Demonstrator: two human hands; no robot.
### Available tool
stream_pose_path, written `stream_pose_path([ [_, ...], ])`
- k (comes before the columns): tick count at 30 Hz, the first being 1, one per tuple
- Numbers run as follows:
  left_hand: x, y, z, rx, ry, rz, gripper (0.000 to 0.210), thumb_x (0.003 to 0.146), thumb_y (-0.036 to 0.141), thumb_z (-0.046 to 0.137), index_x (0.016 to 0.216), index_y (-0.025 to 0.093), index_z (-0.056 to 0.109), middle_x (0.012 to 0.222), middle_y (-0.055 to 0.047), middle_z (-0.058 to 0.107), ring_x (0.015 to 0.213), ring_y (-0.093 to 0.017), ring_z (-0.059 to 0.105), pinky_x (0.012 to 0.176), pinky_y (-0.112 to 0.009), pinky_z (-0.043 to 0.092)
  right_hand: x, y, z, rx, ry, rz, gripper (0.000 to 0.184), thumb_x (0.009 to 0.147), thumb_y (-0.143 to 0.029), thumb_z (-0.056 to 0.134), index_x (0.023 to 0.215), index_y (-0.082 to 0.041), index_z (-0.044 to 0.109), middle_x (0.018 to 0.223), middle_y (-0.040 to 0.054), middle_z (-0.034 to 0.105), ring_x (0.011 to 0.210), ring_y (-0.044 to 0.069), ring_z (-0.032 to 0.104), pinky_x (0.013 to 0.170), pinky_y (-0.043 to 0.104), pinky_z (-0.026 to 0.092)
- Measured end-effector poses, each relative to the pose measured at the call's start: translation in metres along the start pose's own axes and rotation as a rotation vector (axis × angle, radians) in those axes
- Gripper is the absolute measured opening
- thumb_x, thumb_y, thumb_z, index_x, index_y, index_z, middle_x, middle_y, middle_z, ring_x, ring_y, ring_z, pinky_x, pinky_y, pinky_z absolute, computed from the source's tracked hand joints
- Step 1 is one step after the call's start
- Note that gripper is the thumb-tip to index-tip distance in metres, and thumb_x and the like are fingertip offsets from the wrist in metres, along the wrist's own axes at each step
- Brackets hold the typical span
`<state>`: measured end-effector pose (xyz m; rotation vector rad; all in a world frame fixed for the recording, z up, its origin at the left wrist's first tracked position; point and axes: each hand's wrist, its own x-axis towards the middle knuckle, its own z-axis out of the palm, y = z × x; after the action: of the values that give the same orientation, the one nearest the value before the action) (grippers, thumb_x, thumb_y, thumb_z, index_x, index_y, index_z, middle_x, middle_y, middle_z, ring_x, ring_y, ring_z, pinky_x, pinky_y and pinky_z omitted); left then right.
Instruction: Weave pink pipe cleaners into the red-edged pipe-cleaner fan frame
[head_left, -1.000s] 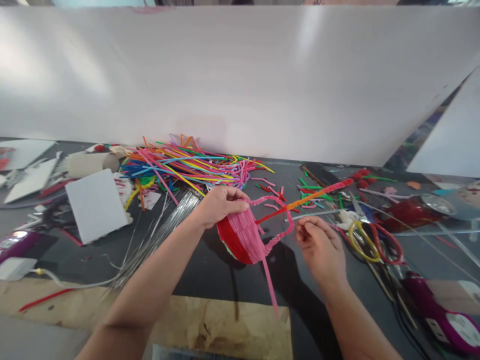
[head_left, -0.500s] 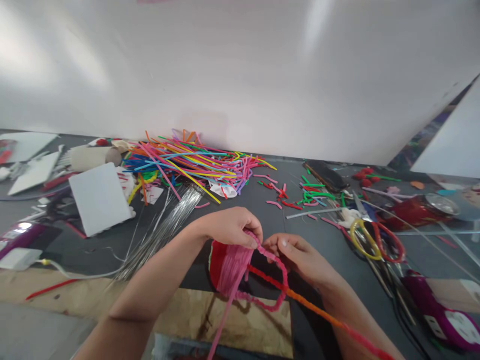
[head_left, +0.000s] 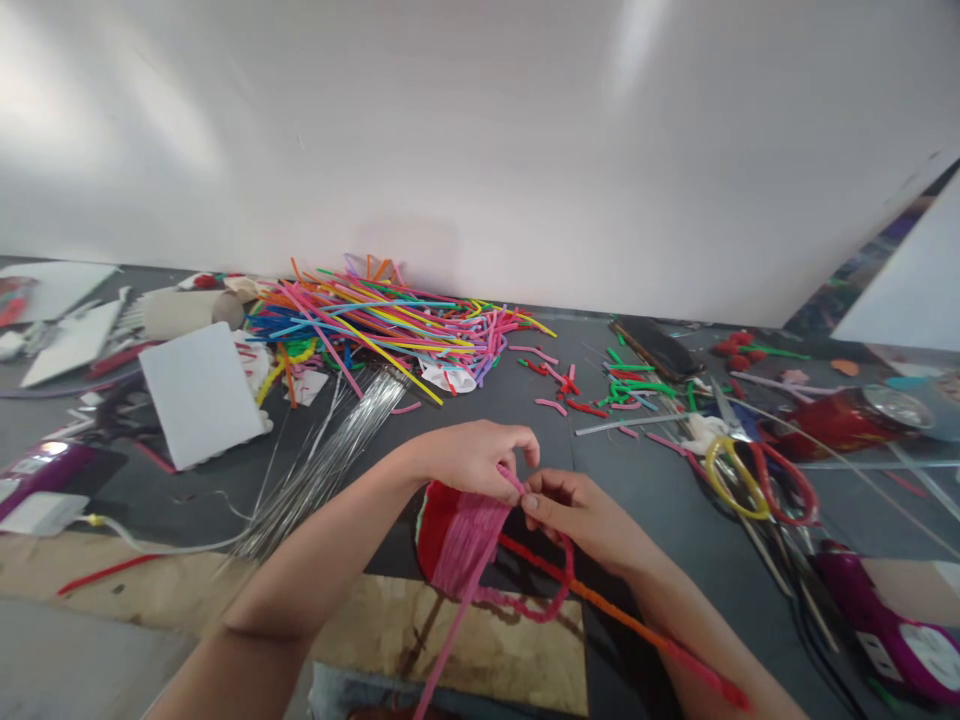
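My left hand (head_left: 476,462) has thumb and fingers closed on a twisted pink pipe cleaner (head_left: 529,612) at the top of a pink-and-red pipe-cleaner piece (head_left: 465,548). That piece has a pale green edge at its left side. Close by, my right hand (head_left: 589,515) pinches the same pink pipe cleaner, which curves round in a loop below the fingers. A twisted orange-and-red pipe cleaner (head_left: 622,615) runs from the piece down to the right, across my right forearm. One straight pink strand (head_left: 450,645) hangs toward the front edge.
Behind my hands lies a heap of coloured pipe cleaners (head_left: 390,320), with thin metal wires (head_left: 330,455) in front. Short cut pieces (head_left: 566,385) are scattered to the right. Scissors (head_left: 739,480), a red can (head_left: 832,420) and a purple glue gun (head_left: 874,620) are at the right; a white square (head_left: 199,395) is left.
My right hand has moved slightly left and now pinches the pink pipe cleaner beside my left hand. My left index finger has lifted and stretched out; the loop looks smaller.
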<state>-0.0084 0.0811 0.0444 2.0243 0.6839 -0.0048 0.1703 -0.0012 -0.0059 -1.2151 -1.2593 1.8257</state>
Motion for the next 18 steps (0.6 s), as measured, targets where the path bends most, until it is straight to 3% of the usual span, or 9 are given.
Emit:
stream_pose_path([
  [4,0.002,-0.003,-0.002,-0.026,0.115,0.017,0.033,0.07,0.028,0.062,0.101,0.019,0.058,0.084,-0.002,0.068,0.072,-0.016,0.061,0.064,-0.024,0.042,0.001,-0.001,-0.001,0.057,0.07,0.002,0.028,0.074,-0.044,0.066,0.073,-0.016,0.06,0.058,-0.0039,0.055,0.043,0.005,0.039,0.043,0.019,0.028],
  [8,0.002,-0.012,-0.013,-0.073,0.396,0.04,0.033,0.077,0.038,0.057,0.103,0.018,0.058,0.101,-0.008,0.064,0.092,-0.02,0.058,0.079,-0.029,0.043,0.002,-0.003,-0.007,0.255,0.231,-0.102,0.023,0.073,-0.038,0.069,0.071,-0.017,0.059,0.057,-0.0054,0.051,0.041,0.003,0.036,0.041,0.018,0.025],
  [12,0.004,-0.031,-0.024,-0.214,0.612,-0.052,0.046,0.078,0.048,0.055,0.112,0.017,0.052,0.11,-0.009,0.058,0.101,-0.02,0.053,0.083,-0.029,0.042,0.005,-0.005,-0.012,0.517,0.335,-0.264,0.021,0.072,-0.032,0.071,0.068,-0.017,0.056,0.057,-0.0051,0.048,0.045,0.004,0.036,0.043,0.018,0.026],
  [14,0.007,-0.038,-0.024,-0.31,0.606,-0.07,0.048,0.077,0.049,0.055,0.112,0.015,0.051,0.099,-0.006,0.058,0.091,-0.017,0.054,0.08,-0.029,0.042,0.007,-0.005,-0.012,0.593,0.353,-0.314,0.021,0.072,-0.03,0.071,0.068,-0.018,0.055,0.059,-0.0046,0.049,0.046,0.004,0.037,0.045,0.018,0.028],
  [18,0.016,-0.043,-0.017,-0.411,0.517,-0.058,0.039,0.078,0.051,0.052,0.09,0.014,0.056,0.074,0.001,0.054,0.069,-0.012,0.05,0.067,-0.025,0.041,0.01,-0.004,-0.011,0.639,0.379,-0.326,0.021,0.071,-0.03,0.072,0.068,-0.019,0.054,0.06,-0.0042,0.049,0.047,0.005,0.037,0.044,0.018,0.03],
])
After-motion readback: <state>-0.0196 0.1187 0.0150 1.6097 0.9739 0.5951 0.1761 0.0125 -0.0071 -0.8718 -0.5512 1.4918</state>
